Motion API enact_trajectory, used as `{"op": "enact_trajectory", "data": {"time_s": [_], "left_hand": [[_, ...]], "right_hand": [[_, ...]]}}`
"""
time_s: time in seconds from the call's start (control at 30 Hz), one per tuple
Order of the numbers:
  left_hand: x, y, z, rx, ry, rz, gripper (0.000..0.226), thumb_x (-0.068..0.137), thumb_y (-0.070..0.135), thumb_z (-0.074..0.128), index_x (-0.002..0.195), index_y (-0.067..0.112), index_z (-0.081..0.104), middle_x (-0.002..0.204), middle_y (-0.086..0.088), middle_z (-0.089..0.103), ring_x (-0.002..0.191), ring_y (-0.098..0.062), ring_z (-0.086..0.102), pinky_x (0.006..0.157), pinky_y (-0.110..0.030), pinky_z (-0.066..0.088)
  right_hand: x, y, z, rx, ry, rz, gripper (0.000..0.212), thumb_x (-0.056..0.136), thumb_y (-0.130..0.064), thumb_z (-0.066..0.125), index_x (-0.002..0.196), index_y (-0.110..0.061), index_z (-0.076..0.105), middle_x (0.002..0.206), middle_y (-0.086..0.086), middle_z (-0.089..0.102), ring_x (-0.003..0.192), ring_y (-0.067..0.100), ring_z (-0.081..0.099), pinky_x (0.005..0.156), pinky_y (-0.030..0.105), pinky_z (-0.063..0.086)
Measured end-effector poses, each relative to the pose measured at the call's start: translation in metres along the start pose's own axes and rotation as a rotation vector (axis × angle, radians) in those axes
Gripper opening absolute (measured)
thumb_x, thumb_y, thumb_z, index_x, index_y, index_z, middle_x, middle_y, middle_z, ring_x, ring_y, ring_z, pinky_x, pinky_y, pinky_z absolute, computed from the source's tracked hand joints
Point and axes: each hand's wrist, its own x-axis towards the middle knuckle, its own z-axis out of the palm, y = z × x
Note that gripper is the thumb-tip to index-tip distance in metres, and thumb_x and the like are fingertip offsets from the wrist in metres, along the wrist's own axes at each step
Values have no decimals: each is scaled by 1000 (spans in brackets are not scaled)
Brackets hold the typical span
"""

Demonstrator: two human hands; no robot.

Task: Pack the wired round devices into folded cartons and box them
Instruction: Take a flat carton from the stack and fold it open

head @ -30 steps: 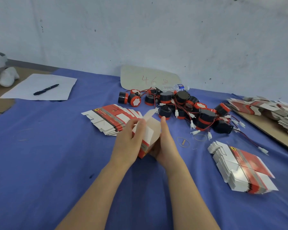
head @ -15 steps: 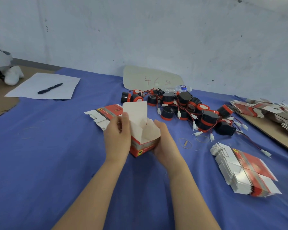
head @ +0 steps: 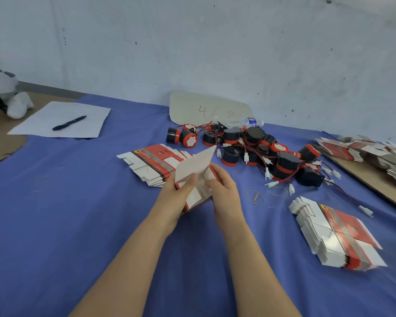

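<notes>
My left grip (head: 176, 197) and right grip (head: 224, 193) both pinch the half-folded carton (head: 196, 167) held between them, its flap tilted up. The wired round devices (head: 261, 152) lie heaped at 1 o'clock on the bench (head: 78, 225), flat cartons (head: 153, 161) at 11.

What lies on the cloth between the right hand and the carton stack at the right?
Head view: a thin rubber band ringing a small tab; otherwise bare blue cloth.
</notes>
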Motion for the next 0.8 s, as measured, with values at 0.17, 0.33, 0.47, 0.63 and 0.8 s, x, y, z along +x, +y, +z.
{"op": "enact_trajectory", "data": {"time_s": [0.17,0.33,0.47,0.63,0.8], "left_hand": [[-2,2,0,331,117,133,28,98,15,42,116,34,53,117,12,58,97,-4,55,72,-19,44],[0,7,-5,254,178,64,32,95,23,51,126,28,53,118,9,59,104,-13,55,69,-23,46],[0,10,-3,5,61,14,33,85,26,69,115,27,55,122,0,62,104,-19,64,85,-38,56],[-6,6,8,82,-64,97,62,66,56,71,121,46,45,129,4,55,108,-16,63,85,-34,57],[-4,11,6,-198,116,204,87,58,57,72,134,27,45,122,-2,65,104,-19,67,90,-43,55]], "right_hand": [[1,1,-1,-332,-64,-40,9,91,-21,57,88,-30,59,79,-17,60,73,-2,55,56,5,41],[-1,-5,-3,-320,-75,-135,21,90,-34,62,74,-21,58,67,-18,57,62,-2,50,56,11,39],[4,-6,-8,-368,196,-128,42,93,-35,57,63,-10,41,58,-6,39,57,9,32,54,26,28],[2,-9,-10,-77,311,-16,20,95,-18,52,84,-32,61,71,5,60,68,19,54,63,34,47],[1,-9,-2,66,161,40,58,92,-2,53,136,-33,32,105,2,64,83,14,67,71,39,59]]}}
